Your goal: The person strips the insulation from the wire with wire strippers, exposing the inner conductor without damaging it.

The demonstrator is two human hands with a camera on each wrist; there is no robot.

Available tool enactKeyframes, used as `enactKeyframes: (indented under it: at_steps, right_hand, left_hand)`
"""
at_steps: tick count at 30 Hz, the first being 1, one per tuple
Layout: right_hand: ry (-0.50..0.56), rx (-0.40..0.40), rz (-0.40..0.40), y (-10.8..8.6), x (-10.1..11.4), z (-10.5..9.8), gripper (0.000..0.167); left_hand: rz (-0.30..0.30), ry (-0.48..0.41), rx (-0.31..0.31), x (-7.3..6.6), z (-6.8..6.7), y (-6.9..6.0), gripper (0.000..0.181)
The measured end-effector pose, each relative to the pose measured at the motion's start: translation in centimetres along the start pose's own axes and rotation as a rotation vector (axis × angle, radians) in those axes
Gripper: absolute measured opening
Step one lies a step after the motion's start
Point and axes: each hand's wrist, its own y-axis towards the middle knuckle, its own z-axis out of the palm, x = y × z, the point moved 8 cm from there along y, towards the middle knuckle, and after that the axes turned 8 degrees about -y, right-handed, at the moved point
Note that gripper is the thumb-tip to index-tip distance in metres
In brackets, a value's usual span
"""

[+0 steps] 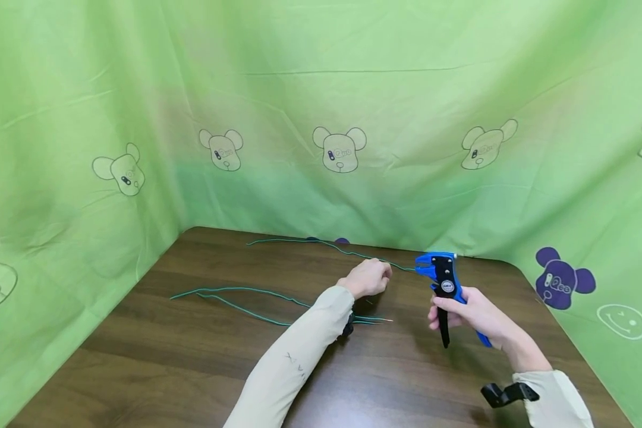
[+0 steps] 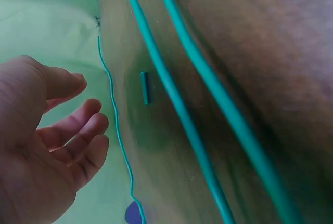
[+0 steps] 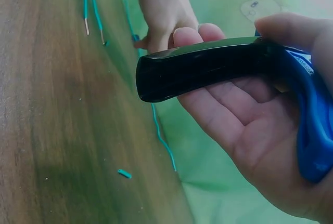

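My right hand (image 1: 473, 312) grips a blue and black wire stripper (image 1: 443, 276), thumb and fingers around its handles. The black handle (image 3: 203, 70) crosses the right wrist view, with the blue handle beside it. A long green wire (image 1: 321, 241) lies along the table's far edge; in the head view its right end lines up with the stripper's head, but both wrist views show that end free. Beside this wire, my left hand (image 2: 57, 130) has loosely bent fingers and nothing between them. Two more green wires (image 2: 179, 104) pass under the left forearm; copper shows at their ends in the right wrist view.
Short green bits of insulation lie on the brown wooden table (image 1: 192, 368), one piece (image 3: 124, 173) toward the right and another piece (image 2: 145, 88) near the left hand. Green printed cloth (image 1: 278, 190) hangs closely around the table's back and sides.
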Motion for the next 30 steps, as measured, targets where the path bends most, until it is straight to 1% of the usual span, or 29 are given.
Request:
enactKeyframes:
  at_steps: [5, 12, 15, 17, 20, 22, 25, 30]
  right_hand:
    - [0.005, 0.004, 0.006, -0.2, -0.3, -0.2, 0.019]
    - [0.020, 0.021, 0.010, -0.1, -0.3, -0.2, 0.021]
    - [0.024, 0.020, 0.018, 0.1, -0.4, -0.1, 0.020]
    - [0.023, 0.016, 0.023, 0.1, -0.4, -0.2, 0.019]
    - [0.018, 0.013, 0.025, 0.1, -0.5, -0.3, 0.019]
    - [0.015, 0.015, 0.022, 0.1, -0.6, -0.4, 0.019]
    - [0.017, 0.018, 0.021, 0.2, -0.7, -0.4, 0.019]
    - [0.020, 0.022, 0.019, 0.1, -0.9, -0.5, 0.019]
  left_hand:
    - [-0.051, -0.012, 0.006, 0.7, 0.4, 0.6, 0.022]
    - [-0.120, -0.040, 0.015, 2.4, 0.5, 1.2, 0.032]
    - [-0.137, -0.047, 0.023, 3.0, 0.4, 1.4, 0.037]
    - [-0.132, -0.035, 0.035, 3.1, 0.4, 1.7, 0.040]
    - [-0.140, -0.028, 0.068, 3.2, 0.6, 1.9, 0.046]
    - [-0.161, -0.031, 0.099, 3.4, 0.9, 2.0, 0.051]
    - [-0.207, -0.048, 0.139, 4.0, 1.4, 2.0, 0.057]
    - [-0.240, -0.034, 0.181, 4.7, 2.2, 2.2, 0.062]
